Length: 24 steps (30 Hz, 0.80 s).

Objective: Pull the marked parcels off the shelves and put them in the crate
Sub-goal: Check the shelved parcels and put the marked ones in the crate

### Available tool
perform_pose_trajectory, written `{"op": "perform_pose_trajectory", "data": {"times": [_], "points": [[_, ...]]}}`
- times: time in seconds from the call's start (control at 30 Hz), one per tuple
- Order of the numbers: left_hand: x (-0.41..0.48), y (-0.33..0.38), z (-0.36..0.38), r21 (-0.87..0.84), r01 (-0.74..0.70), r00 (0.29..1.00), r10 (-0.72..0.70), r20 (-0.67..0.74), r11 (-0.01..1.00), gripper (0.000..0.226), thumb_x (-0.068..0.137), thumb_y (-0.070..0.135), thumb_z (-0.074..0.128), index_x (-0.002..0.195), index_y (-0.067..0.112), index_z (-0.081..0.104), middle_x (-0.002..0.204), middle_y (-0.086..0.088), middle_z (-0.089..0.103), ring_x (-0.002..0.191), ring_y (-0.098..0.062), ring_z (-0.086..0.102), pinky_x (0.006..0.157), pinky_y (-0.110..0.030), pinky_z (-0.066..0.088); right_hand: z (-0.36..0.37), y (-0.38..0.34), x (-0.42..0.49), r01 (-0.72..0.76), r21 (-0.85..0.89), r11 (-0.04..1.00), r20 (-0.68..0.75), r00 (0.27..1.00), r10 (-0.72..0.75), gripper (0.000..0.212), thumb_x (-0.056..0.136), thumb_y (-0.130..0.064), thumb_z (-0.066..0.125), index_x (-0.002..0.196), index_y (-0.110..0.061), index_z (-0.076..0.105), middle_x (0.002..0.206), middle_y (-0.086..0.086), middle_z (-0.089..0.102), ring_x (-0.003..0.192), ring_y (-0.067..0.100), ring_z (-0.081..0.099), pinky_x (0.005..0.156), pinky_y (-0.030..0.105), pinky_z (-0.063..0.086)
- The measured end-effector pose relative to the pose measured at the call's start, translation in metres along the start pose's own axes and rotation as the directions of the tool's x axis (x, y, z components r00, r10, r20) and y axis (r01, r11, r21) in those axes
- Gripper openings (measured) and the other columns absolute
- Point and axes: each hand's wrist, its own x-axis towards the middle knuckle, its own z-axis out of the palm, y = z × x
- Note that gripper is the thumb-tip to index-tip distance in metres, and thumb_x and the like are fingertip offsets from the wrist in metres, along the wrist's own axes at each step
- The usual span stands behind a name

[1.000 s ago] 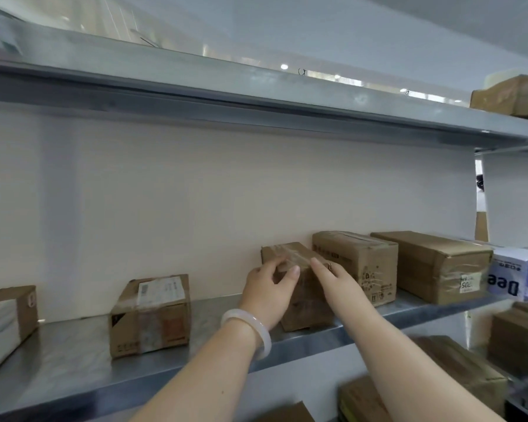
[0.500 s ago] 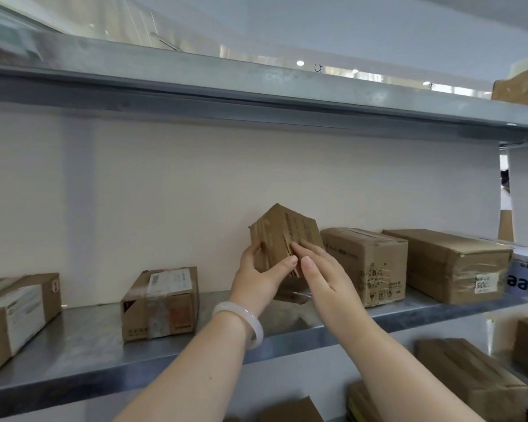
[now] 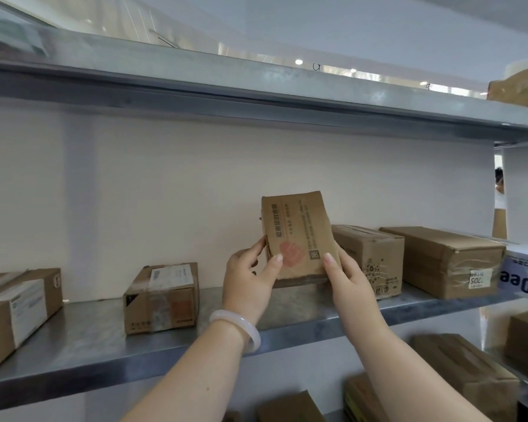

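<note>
The parcel is a small brown cardboard box, held up on end in the air just above the front of the middle shelf, its broad printed face with a red stamp turned toward the camera. It seems to be tipped this way so that its markings can be read before it goes to the crate, which is not in view.

The left hand clasps the parcel's lower left edge, thumb on the printed face and fingers wrapped behind; a pale bangle sits on that wrist. The right hand grips the lower right corner in the same way, thumb in front. Both are closed on the box and together carry its weight from the bottom, leaving the print uncovered.

At 3 o'clock from the parcel, just beside it, a taped carton rests on the shelf, and further along at 3 o'clock lies a long wrapped box bearing a small label. Beyond it a white and blue box is cut by the frame edge. At 8 o'clock, well apart, stands a labelled carton, and at 9 o'clock by the frame edge another with a white label. Above runs the upper shelf, with one box at 2 o'clock. More boxes lie on the level below, at 5 o'clock.
</note>
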Motion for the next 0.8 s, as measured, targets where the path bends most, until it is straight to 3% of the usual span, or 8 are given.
{"op": "perform_pose_trajectory", "data": {"times": [0.1, 0.17, 0.3, 0.47, 0.57, 0.63, 0.7, 0.8], "points": [[-0.002, 0.002, 0.0, -0.019, 0.024, 1.0, -0.024, -0.015, 1.0, 0.043, 0.09, 0.027, 0.068, 0.12, 0.053, 0.052, 0.105, 0.029, 0.064, 0.103, 0.007, 0.059, 0.084, -0.012, 0.048, 0.001, -0.001, -0.004, 0.091, -0.093, 0.992, -0.002, 0.996, -0.091, 0.035, 0.1, -0.036, 0.048, 0.132, -0.05, 0.049, 0.124, -0.028, 0.057, 0.116, -0.012, 0.049, 0.089, 0.012, 0.044], [-0.004, 0.007, 0.002, -0.057, 0.071, 0.997, -0.071, 0.018, 0.996, 0.059, 0.082, 0.039, 0.076, 0.13, 0.05, 0.043, 0.109, 0.032, 0.058, 0.1, 0.016, 0.055, 0.078, -0.003, 0.043, 0.003, 0.001, -0.007, 0.139, -0.179, 0.974, -0.02, 0.989, -0.145, 0.036, 0.1, -0.041, 0.045, 0.135, -0.049, 0.044, 0.127, -0.035, 0.046, 0.12, -0.015, 0.041, 0.089, 0.013, 0.04], [-0.006, 0.019, 0.004, -0.171, 0.15, 0.985, -0.132, 0.11, 0.974, 0.057, 0.057, 0.06, 0.081, 0.099, 0.056, 0.043, 0.097, 0.038, 0.054, 0.083, 0.031, 0.051, 0.063, 0.004, 0.04, 0.009, 0.002, -0.014, 0.222, -0.314, 0.923, -0.019, 0.971, -0.24, 0.037, 0.096, -0.052, 0.039, 0.134, -0.054, 0.042, 0.138, -0.028, 0.037, 0.132, -0.006, 0.027, 0.105, 0.022, 0.031], [-0.003, 0.017, 0.009, -0.269, 0.159, 0.986, -0.137, 0.099, 0.95, 0.059, 0.056, 0.056, 0.08, 0.103, 0.051, 0.046, 0.117, 0.019, 0.059, 0.098, 0.012, 0.059, 0.071, -0.005, 0.047, 0.007, -0.008, -0.017, 0.295, -0.405, 0.865, 0.012, 0.948, -0.318, 0.035, 0.096, -0.049, 0.041, 0.129, -0.059, 0.039, 0.137, -0.03, 0.037, 0.132, -0.006, 0.026, 0.108, 0.025, 0.031], [-0.006, 0.013, 0.012, -0.376, 0.175, 0.98, -0.125, 0.155, 0.91, 0.08, 0.052, 0.057, 0.079, 0.123, 0.045, 0.044, 0.124, 0.007, 0.064, 0.111, -0.008, 0.064, 0.095, -0.031, 0.053, -0.002, -0.014, -0.016, 0.237, -0.326, 0.915, -0.043, 0.963, -0.264, 0.042, 0.097, -0.041, 0.05, 0.136, -0.055, 0.039, 0.136, -0.032, 0.035, 0.127, -0.01, 0.032, 0.095, 0.018, 0.045], [-0.01, 0.012, 0.016, -0.431, 0.187, 0.974, -0.111, 0.196, 0.883, 0.075, 0.054, 0.054, 0.08, 0.121, 0.046, 0.047, 0.123, 0.007, 0.067, 0.113, -0.014, 0.065, 0.098, -0.039, 0.052, -0.009, -0.017, -0.016, 0.149, -0.178, 0.973, -0.057, 0.985, -0.161, 0.05, 0.096, -0.033, 0.056, 0.14, -0.048, 0.039, 0.138, -0.021, 0.042, 0.124, -0.004, 0.045, 0.088, 0.019, 0.052], [-0.015, 0.012, 0.021, -0.449, 0.169, 0.975, -0.082, 0.205, 0.878, 0.059, 0.06, 0.049, 0.08, 0.113, 0.05, 0.054, 0.115, 0.014, 0.071, 0.109, -0.009, 0.066, 0.091, -0.03, 0.055, -0.015, -0.021, -0.023, 0.067, 0.006, 0.998, -0.033, 0.997, -0.067, 0.05, 0.094, -0.025, 0.059, 0.136, -0.047, 0.043, 0.129, -0.016, 0.056, 0.113, 0.001, 0.059, 0.08, 0.023, 0.056], [-0.023, 0.021, 0.03, -0.46, 0.12, 0.975, -0.018, 0.219, 0.88, 0.04, 0.073, 0.032, 0.072, 0.107, 0.049, 0.058, 0.103, 0.026, 0.071, 0.099, 0.003, 0.067, 0.074, -0.012, 0.053, -0.028, -0.027, -0.041, 0.082, 0.076, 0.994, -0.087, 0.993, -0.075, 0.051, 0.09, -0.02, 0.063, 0.13, -0.048, 0.047, 0.12, -0.019, 0.063, 0.108, 0.0, 0.062, 0.074, 0.018, 0.055]]}}
